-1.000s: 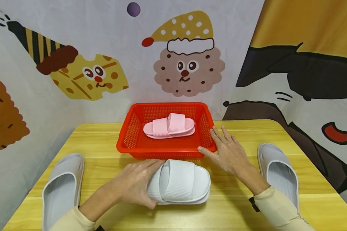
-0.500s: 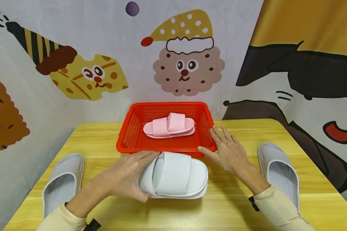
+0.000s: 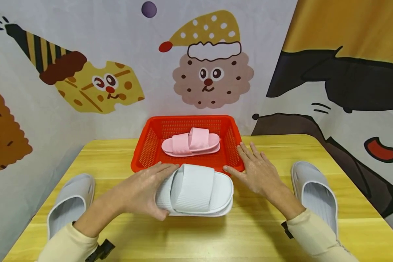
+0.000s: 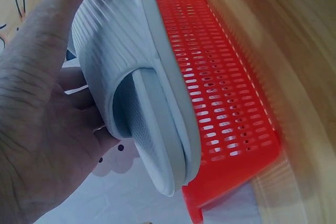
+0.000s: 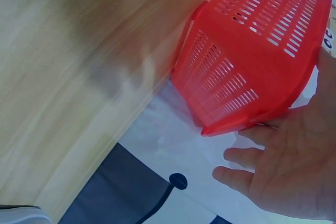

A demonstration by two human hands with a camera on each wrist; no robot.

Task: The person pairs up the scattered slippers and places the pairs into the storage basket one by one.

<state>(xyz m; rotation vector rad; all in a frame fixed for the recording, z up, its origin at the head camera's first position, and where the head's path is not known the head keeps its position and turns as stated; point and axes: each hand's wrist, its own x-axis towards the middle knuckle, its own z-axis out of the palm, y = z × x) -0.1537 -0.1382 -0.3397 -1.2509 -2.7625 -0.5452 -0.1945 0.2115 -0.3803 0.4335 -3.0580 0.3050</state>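
In the head view my left hand (image 3: 141, 191) grips a pair of white slippers (image 3: 196, 189), thumb in front and fingers behind, holding them above the table before the basket. The left wrist view shows the two white slippers (image 4: 152, 108) nested together, with the fingers curled round one end. My right hand (image 3: 258, 171) rests with spread, straight fingers at the right front corner of the red basket (image 3: 183, 118). Inside that basket lies a pair of pink slippers (image 3: 191, 142). In the right wrist view the right hand (image 5: 294, 161) touches the basket's rim (image 5: 294, 98).
A grey slipper (image 3: 73, 196) lies at the left of the wooden table (image 3: 196, 240), another grey slipper (image 3: 314, 193) at the right. Behind the basket hangs a cloth backdrop (image 3: 118, 29) with cartoon prints.
My left hand has lifted the white slippers off the table and brought them up and slightly left, nearer the basket. The right hand stays at the basket's corner.
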